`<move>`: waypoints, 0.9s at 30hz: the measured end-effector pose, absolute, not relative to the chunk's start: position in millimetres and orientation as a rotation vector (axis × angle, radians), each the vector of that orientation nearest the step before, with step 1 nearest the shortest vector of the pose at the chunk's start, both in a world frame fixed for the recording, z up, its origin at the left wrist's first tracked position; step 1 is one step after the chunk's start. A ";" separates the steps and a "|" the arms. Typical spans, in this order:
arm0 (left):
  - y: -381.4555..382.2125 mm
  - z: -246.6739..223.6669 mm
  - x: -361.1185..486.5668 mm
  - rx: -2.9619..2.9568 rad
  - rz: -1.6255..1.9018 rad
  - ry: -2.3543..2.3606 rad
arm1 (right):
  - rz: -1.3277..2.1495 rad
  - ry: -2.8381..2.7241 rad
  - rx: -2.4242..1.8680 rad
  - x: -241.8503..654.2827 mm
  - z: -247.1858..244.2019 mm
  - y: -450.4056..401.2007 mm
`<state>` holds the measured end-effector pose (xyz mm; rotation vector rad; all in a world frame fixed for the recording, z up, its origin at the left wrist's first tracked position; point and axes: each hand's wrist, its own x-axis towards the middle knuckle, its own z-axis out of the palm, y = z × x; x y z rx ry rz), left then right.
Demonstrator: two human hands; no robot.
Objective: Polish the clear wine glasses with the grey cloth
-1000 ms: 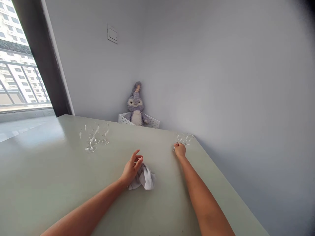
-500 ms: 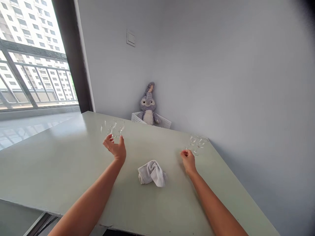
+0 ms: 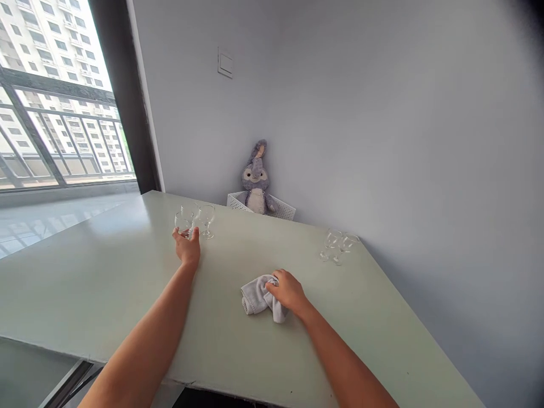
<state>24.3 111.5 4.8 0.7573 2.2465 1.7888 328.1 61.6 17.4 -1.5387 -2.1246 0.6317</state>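
My left hand has its thumb and fingers around the lower part of a clear stemmed glass at the left rear of the table. Just right of it stands another clear glass, untouched. My right hand pinches the top of a crumpled light grey cloth lying near the middle of the table. Two more clear stemmed glasses, one on the left and one on the right, stand near the right rear corner.
The pale green table reaches toward a grey wall. Behind its far edge, a plush rabbit sits in a white perforated basket. A window with a railing is at the left.
My left hand has shifted left and closed around the left glass. My right hand has moved left, away from the right pair of glasses, and taken hold of the cloth.
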 end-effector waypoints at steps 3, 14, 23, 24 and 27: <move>113.5 4.7 27.4 0.733 1.850 2.271 | 1.133 -1.744 -1.343 339.8 16.5 69.1; 82.5 7.5 132.5 1.702 1.714 1.795 | 1.285 -0.986 -1.154 355.8 24.4 74.4; 73.2 -5.3 155.9 2.084 1.293 1.716 | 0.749 -1.622 -1.006 326.3 53.7 32.9; 73.0 -5.4 155.9 2.098 1.281 1.703 | 0.832 -1.673 -0.962 322.4 53.7 30.2; 71.6 -5.0 156.3 2.116 1.232 1.676 | 0.944 -1.744 -0.978 319.4 51.6 31.0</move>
